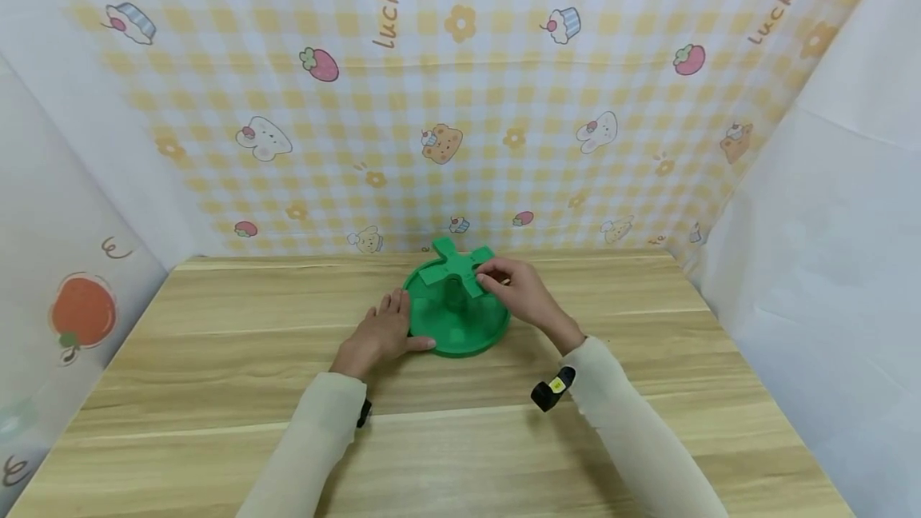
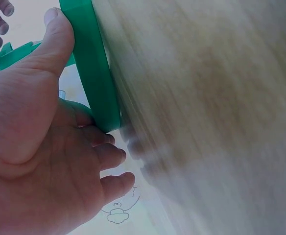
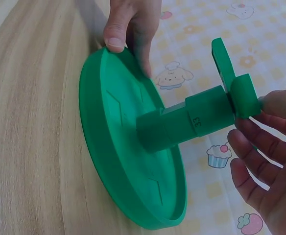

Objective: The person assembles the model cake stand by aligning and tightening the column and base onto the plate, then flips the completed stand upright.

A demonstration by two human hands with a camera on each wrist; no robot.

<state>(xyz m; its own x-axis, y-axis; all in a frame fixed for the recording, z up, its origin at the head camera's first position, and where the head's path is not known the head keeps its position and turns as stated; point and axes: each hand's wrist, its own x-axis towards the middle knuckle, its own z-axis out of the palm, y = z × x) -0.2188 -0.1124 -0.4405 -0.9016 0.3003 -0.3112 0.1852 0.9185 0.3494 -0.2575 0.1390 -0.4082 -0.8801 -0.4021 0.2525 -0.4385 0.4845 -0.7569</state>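
A round green plastic base point(image 1: 460, 338) with a raised rim lies on the table. A thick green post point(image 3: 211, 112), marked 33, rises from its middle. On top of the post sits a flat green cross-shaped piece point(image 1: 457, 264) with several arms. My right hand point(image 1: 527, 292) pinches one arm of this piece between thumb and fingertips; the other fingers hang free in the right wrist view. My left hand point(image 1: 381, 332) rests at the base's left side, fingers fairly straight along the outside and thumb point(image 2: 59, 41) against the rim.
The wood-grain table point(image 1: 237, 390) runs up to a yellow checked cloth point(image 1: 460, 102) with cartoon prints, close behind the base. White cloth point(image 1: 813, 206) hangs on the right side. A black wrist device point(image 1: 552, 390) is on the right forearm.
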